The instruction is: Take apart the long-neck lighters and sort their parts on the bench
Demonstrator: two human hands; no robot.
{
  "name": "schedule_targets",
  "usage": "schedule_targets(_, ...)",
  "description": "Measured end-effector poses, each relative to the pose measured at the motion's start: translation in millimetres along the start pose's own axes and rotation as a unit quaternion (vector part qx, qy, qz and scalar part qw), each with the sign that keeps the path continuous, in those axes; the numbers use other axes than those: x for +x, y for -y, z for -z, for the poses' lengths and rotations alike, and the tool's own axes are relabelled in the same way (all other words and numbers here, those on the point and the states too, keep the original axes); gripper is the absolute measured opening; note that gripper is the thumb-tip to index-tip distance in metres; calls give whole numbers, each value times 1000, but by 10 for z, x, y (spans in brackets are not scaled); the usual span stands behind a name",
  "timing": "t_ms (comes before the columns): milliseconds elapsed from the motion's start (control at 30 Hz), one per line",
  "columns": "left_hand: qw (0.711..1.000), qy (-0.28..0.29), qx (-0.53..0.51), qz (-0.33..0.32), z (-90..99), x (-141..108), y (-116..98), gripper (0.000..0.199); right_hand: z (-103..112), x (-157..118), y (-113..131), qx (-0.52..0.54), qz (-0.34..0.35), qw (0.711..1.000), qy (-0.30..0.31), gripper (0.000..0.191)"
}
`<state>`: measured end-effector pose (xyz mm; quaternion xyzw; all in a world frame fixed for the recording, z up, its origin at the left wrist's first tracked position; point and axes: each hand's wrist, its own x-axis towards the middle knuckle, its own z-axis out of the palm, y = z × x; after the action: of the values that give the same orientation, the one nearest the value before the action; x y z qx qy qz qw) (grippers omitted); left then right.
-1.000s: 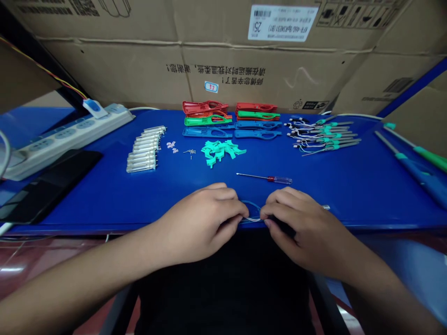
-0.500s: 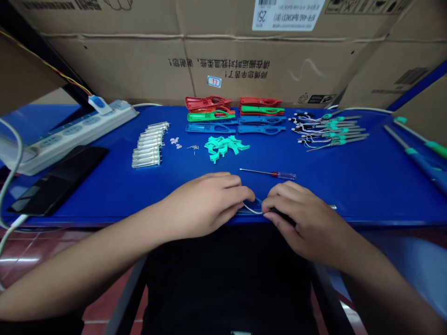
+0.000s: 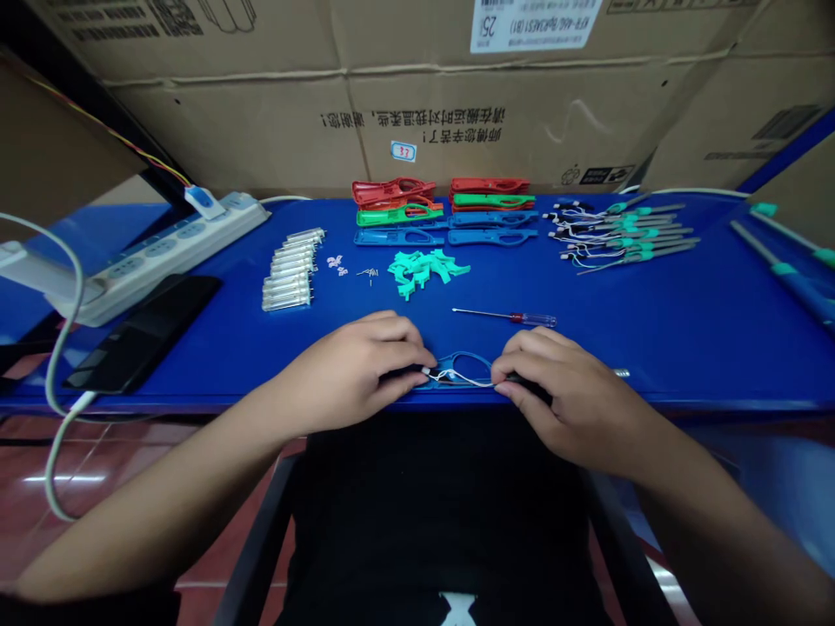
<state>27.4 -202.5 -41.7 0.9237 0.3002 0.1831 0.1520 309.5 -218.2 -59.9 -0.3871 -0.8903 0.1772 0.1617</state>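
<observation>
Moved since last view: left hand (image 3: 349,361), drawn outward from centre, uncovering more of the blue plastic shell (image 3: 458,355) and its white wire (image 3: 464,380).
Left hand state: fingers curled and closed on the shell's left end; exact grip partly hidden.
Right hand (image 3: 561,391) state: fingers and thumb closed on the shell's right end, beside the wire.
Item location: held between 2 hands at the near edge of the blue work mat (image 3: 658,348).
Handling judgement: wire appears kinked near the left end; holding the shell level and keeping fingers off the wire seems the sound practice.
Nearest tool: red-handled precision screwdriver (image 3: 504,317), lying ahead of the hands, untouched.
Other stock on mat: teal plastic clips (image 3: 427,271), wired probes (image 3: 619,235), metal tubes (image 3: 287,283), all well apart from both hands.
</observation>
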Motion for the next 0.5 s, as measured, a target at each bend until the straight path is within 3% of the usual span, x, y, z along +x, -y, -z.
schedule_targets(200,1000,-27,15,-6,-4,77,-18,19,13,0,3,3,2,1000,6,15)
schedule_targets(500,995,-55,68,53,-157,26,-150,22,-5,-17,-5,8,2,1000,-8,15)
